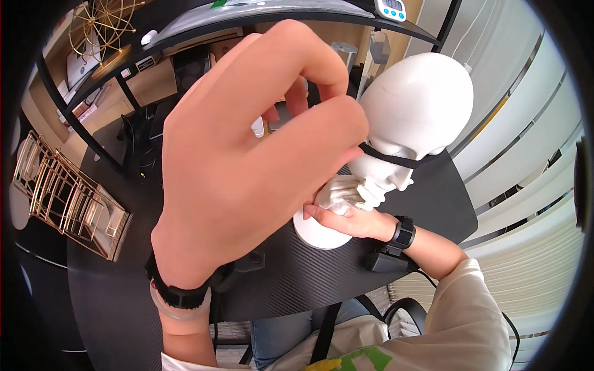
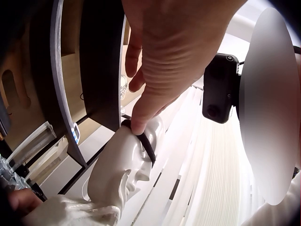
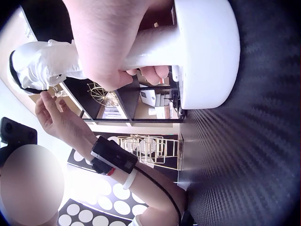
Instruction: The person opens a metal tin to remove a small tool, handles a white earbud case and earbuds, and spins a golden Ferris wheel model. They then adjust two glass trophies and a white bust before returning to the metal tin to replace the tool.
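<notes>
Below, one black, finely ribbed table [image 1: 278, 290] bears one smooth white mannequin head [image 1: 421, 99], egg-shaped, on one round base [image 1: 322, 234]. My right hand [image 1: 356, 222] grips its neck just above the base; my left hand [image 1: 247, 161] pinches one thin black band [image 1: 396, 159] lying across the face at eye level.

Probably an office, 1 desk [image 1: 291, 281], blinds [image 1: 526, 247]
</notes>
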Available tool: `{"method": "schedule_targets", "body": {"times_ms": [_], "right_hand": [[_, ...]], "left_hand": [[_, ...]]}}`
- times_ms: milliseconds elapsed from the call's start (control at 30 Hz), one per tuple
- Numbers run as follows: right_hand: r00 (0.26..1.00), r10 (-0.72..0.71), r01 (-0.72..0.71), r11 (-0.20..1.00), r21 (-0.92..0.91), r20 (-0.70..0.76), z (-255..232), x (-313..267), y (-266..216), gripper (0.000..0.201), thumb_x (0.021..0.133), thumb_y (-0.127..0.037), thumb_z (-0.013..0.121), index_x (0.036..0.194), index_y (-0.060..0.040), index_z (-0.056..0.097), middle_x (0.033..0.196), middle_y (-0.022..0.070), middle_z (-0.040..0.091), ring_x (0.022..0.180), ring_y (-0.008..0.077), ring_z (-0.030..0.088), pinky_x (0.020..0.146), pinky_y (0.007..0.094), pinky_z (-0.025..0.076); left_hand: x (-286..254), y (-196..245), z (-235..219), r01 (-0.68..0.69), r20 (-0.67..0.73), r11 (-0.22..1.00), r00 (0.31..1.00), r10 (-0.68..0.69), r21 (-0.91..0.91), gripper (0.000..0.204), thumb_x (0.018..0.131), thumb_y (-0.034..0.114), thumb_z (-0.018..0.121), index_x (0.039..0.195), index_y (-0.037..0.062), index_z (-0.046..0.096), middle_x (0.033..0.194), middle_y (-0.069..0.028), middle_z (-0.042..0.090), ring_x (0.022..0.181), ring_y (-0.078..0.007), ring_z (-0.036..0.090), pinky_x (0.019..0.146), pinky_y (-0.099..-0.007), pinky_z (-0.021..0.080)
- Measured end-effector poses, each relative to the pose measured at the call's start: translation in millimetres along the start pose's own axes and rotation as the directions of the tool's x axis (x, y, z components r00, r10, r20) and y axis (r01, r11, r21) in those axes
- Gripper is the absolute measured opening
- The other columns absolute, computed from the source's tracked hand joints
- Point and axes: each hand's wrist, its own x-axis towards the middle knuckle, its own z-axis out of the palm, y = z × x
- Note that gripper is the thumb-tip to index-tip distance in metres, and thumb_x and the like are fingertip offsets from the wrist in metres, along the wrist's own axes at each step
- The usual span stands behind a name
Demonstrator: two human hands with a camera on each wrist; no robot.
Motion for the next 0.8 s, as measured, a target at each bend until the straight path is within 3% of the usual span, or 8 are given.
{"method": "schedule_targets", "body": {"times_ms": [33, 100, 167, 500, 600, 700, 800], "right_hand": [[1.000, -0.006, 0.008, 0.996, -0.085, 0.026, -0.8, 0.1, -1.2, 0.013, 0.085, -0.002, 0.063, 0.097, -0.0023, 0.057, 0.083, 0.0039, 0.063, 0.079, 0.0114, 0.063, 0.069, 0.0263, 0.051], [1.000, 0.004, -0.002, 0.998, -0.061, 0.024, -0.1, 0.3, -2.4, 0.013, 0.085, -0.002, 0.063, 0.097, -0.0023, 0.057, 0.083, 0.0040, 0.063, 0.080, 0.0116, 0.064, 0.070, 0.0264, 0.051], [1.000, 0.013, -0.012, 0.999, -0.037, 0.021, -0.3, 0.4, -1.7, 0.013, 0.085, -0.002, 0.063, 0.097, -0.0022, 0.057, 0.083, 0.0041, 0.063, 0.080, 0.0118, 0.064, 0.070, 0.0265, 0.051], [0.998, 0.053, -0.053, 0.999, 0.000, 0.017, 0.1, 0.5, 1.7, 0.013, 0.084, -0.002, 0.066, 0.095, -0.0029, 0.058, 0.082, 0.0024, 0.061, 0.078, 0.0105, 0.060, 0.068, 0.0259, 0.049], [0.997, 0.075, -0.075, 0.997, 0.012, 0.009, 0.5, 0.3, -2.3, 0.013, 0.084, -0.003, 0.066, 0.095, -0.0031, 0.059, 0.083, 0.0019, 0.060, 0.078, 0.0099, 0.059, 0.068, 0.0256, 0.048], [0.996, 0.091, -0.091, 0.995, 0.048, 0.000, 1.0, 0.0, -2.4, 0.013, 0.084, -0.003, 0.066, 0.095, -0.0031, 0.059, 0.083, 0.0017, 0.060, 0.078, 0.0095, 0.059, 0.068, 0.0254, 0.048], [0.996, 0.088, -0.088, 0.994, 0.062, -0.003, 1.0, 0.6, 0.9, 0.014, 0.084, -0.003, 0.066, 0.095, -0.0031, 0.059, 0.083, 0.0018, 0.060, 0.077, 0.0094, 0.059, 0.068, 0.0253, 0.048]], "left_hand": [[0.7, -2.3, 1.8, -0.027, -0.015, 1.000, 1.000, 0.027, -0.002, 0.025, 0.059, 0.009, 0.085, 0.079, 0.0081, 0.070, 0.091, -0.0030, 0.058, 0.071, -0.0126, 0.055, 0.058, -0.0238, 0.041], [3.2, 1.8, -1.9, -0.055, -0.030, 0.999, 0.998, 0.055, -0.002, 0.025, 0.059, 0.009, 0.085, 0.079, 0.0084, 0.071, 0.091, -0.0029, 0.057, 0.071, -0.0128, 0.055, 0.057, -0.0238, 0.041], [18.2, 20.1, -14.1, 0.021, 0.165, 0.992, 0.985, -0.042, 0.122, 0.024, 0.059, 0.009, 0.085, 0.080, 0.0097, 0.073, 0.092, -0.0027, 0.057, 0.071, -0.0125, 0.054, 0.057, -0.0232, 0.040], [11.2, 13.7, -4.7, 0.004, 0.087, 1.000, 0.996, -0.005, 0.011, 0.024, 0.058, 0.007, 0.083, 0.080, 0.0098, 0.074, 0.092, -0.0028, 0.057, 0.069, -0.0116, 0.052, 0.057, -0.0227, 0.038], [6.2, 11.4, -0.7, 0.078, 0.097, 0.997, 0.992, -0.078, 0.000, 0.024, 0.059, 0.006, 0.083, 0.079, 0.0073, 0.072, 0.091, -0.0030, 0.055, 0.072, -0.0132, 0.052, 0.058, -0.0244, 0.040], [-0.7, 1.8, 5.9, -0.005, 0.024, 0.999, 1.000, 0.005, 0.035, 0.023, 0.060, 0.006, 0.083, 0.079, 0.0057, 0.070, 0.090, -0.0031, 0.054, 0.075, -0.0149, 0.053, 0.061, -0.0262, 0.042], [10.8, 12.2, -0.1, 0.092, 0.082, 0.995, 0.993, -0.089, -0.033, 0.021, 0.062, 0.006, 0.083, 0.078, 0.0053, 0.069, 0.091, -0.0032, 0.054, 0.078, -0.0162, 0.053, 0.063, -0.0269, 0.043]]}}
